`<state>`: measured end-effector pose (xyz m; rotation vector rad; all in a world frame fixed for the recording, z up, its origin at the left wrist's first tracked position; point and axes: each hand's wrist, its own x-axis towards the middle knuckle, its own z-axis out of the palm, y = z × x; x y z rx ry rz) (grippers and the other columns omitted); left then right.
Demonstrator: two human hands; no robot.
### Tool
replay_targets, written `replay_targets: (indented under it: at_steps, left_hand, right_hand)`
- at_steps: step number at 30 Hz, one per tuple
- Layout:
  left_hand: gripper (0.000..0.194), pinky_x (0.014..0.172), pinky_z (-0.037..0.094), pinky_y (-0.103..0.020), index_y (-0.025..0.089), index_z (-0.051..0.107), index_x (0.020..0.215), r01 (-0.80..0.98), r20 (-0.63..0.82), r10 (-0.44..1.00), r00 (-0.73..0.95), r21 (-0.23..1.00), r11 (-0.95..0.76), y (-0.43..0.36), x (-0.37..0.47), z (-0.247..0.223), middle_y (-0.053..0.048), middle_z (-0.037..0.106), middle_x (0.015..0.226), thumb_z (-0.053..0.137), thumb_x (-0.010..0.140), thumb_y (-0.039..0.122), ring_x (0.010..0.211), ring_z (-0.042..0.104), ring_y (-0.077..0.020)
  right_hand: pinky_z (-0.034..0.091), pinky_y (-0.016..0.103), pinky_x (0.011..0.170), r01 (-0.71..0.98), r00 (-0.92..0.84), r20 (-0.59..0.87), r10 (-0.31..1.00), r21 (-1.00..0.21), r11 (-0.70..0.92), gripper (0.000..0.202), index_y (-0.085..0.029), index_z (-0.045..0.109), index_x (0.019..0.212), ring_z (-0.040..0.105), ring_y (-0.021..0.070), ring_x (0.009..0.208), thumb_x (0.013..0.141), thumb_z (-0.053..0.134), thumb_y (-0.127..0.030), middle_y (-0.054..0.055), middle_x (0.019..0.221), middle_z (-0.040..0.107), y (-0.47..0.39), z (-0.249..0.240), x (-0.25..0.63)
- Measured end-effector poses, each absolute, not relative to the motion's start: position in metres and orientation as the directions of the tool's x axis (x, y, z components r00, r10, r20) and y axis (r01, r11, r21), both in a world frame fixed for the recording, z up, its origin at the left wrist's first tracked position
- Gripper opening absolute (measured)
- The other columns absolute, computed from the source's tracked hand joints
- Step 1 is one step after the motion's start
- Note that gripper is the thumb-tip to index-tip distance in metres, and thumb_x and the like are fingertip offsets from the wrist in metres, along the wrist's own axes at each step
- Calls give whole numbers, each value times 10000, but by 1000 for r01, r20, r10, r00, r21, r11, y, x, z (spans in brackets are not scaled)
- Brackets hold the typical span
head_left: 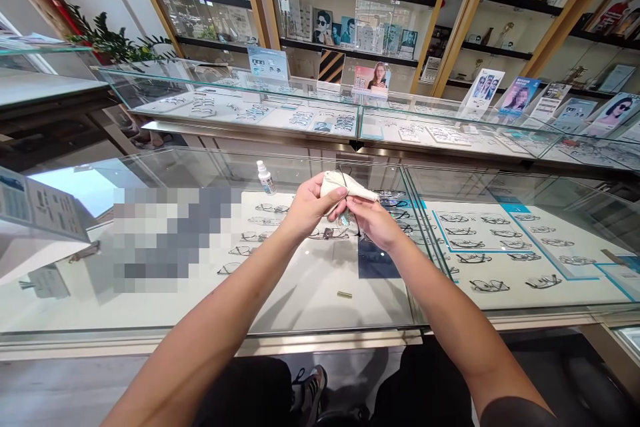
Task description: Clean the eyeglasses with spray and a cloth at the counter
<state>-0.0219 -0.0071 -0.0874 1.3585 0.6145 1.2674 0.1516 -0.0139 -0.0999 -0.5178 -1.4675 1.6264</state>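
Note:
Both hands meet above the glass display counter, around a cream cloth. My left hand (pixel 315 203) grips the cloth (pixel 345 183), its thumb pressed on the near side. At the cloth's lower right edge, the fingers of my right hand (pixel 373 219) are pinched together. A thin dark frame part of a pair of glasses (pixel 345 175) sticks up over the cloth, and a dark temple seems to hang below between the hands. The rest of the glasses is hidden by cloth and fingers.
A small white bottle (pixel 266 180) stands on the glass counter (pixel 310 320) left of my hands. Rows of eyeglasses (pixel 489 285) lie under the glass. A small gold-coloured piece (pixel 345 294) shows nearer me. Beyond is another display case (pixel 280 121) with upright cards.

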Motion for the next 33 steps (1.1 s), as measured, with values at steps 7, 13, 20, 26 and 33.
replay_targets:
  at_steps: [7,13,20,26,33]
  left_hand:
    - [429,411,471,-264,204,628,876,-304,325,925,198,917,-258,-11,-17,-90,39,568,467,746,974,605,342,430,-112]
    - [525,536,511,-289,167,652,817,-309,338,868,363,923,-231,-6,-30,-81,-52,656,587,646,1022,650,512,595,-159]
    - [447,567,494,-239,159,671,1081,-255,318,841,437,941,-223,-6,-41,-73,-53,734,767,899,864,476,644,667,-159]
    - [400,430,382,-216,176,639,1017,-211,377,873,311,923,-323,-14,-27,-76,-4,682,618,892,870,449,457,548,-116]
    - [501,439,380,-239,172,644,789,-183,439,874,206,895,-407,-16,-23,-75,-20,618,523,698,999,624,432,501,-118]
  right_hand:
    - [489,362,900,-284,-570,254,781,-953,103,386,-210,804,913,620,192,839,962,729,-586,54,915,756,-14,-109,151]
    - [494,356,945,-263,-516,264,815,-954,142,382,-204,820,900,658,211,926,921,767,-582,62,934,778,-12,-104,157]
    - [477,317,744,-296,-493,146,858,-955,-8,382,-202,806,831,605,182,776,813,847,-581,43,829,735,-12,-91,164]
    - [435,319,790,-272,-507,213,835,-959,79,407,-200,795,808,555,173,803,870,795,-603,51,886,743,-10,-104,159]
    - [402,318,795,-218,-502,225,835,-967,130,356,-209,823,850,546,172,818,897,777,-558,41,897,754,-12,-104,159]
